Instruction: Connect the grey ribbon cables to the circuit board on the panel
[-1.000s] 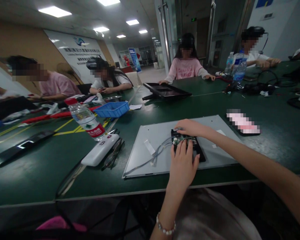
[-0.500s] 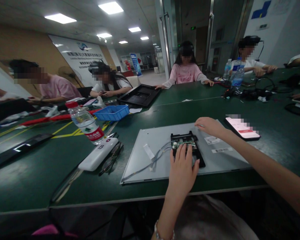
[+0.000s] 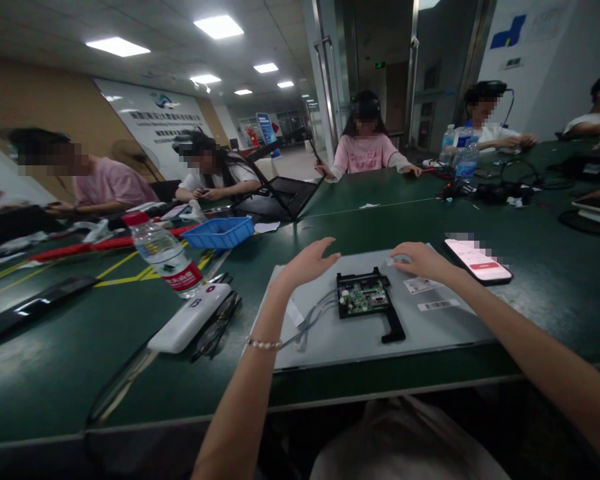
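A grey metal panel lies flat in front of me on the green table. A black bracket with a small green circuit board sits on the panel, with thin wires running off to its left. My left hand hovers open over the panel's far left corner, fingers stretched out, holding nothing. My right hand rests on the panel's far right edge, fingers curved down on the metal.
A phone with a lit screen lies right of the panel. A water bottle, a white device and glasses lie to the left, a blue bin behind them. Several other people sit around the table.
My left hand has lifted off the circuit board and moved up and left to the panel's far corner. My right hand went from the bracket to the panel's far right edge.
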`<state>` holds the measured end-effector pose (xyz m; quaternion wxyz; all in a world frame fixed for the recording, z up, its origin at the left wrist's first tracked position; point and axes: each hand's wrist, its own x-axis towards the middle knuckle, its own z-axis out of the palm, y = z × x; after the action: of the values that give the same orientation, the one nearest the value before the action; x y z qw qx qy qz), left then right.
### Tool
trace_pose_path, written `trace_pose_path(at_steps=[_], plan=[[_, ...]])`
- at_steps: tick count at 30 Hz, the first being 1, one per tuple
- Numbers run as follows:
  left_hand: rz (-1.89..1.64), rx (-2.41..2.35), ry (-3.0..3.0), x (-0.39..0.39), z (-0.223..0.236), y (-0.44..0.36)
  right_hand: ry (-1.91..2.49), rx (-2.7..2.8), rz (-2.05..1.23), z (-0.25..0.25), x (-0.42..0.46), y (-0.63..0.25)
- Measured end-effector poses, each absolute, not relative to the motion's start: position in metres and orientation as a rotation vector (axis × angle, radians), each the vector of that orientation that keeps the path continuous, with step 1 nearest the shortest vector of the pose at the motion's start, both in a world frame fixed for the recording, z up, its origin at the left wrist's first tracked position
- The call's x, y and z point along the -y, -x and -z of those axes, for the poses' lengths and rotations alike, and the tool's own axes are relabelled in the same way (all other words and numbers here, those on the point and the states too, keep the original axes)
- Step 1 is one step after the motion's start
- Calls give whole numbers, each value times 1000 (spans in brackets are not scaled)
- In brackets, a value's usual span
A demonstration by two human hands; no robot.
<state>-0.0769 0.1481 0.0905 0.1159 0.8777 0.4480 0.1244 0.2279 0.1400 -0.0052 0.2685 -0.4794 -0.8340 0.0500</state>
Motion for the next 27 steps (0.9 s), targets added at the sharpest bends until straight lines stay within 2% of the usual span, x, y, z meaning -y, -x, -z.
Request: trace_pose_path(at_steps=[5,12,27], plan=[[-174,-1130,-2507,-149,-64,83,1274,2327,-97,10,-143,-229],[57,-866,-2506,-135,-66,77,1359,2384,12,17,-146,-224],[8,-902,-2464,-137,-56,80,1410,2400,160,9,-143,-214]])
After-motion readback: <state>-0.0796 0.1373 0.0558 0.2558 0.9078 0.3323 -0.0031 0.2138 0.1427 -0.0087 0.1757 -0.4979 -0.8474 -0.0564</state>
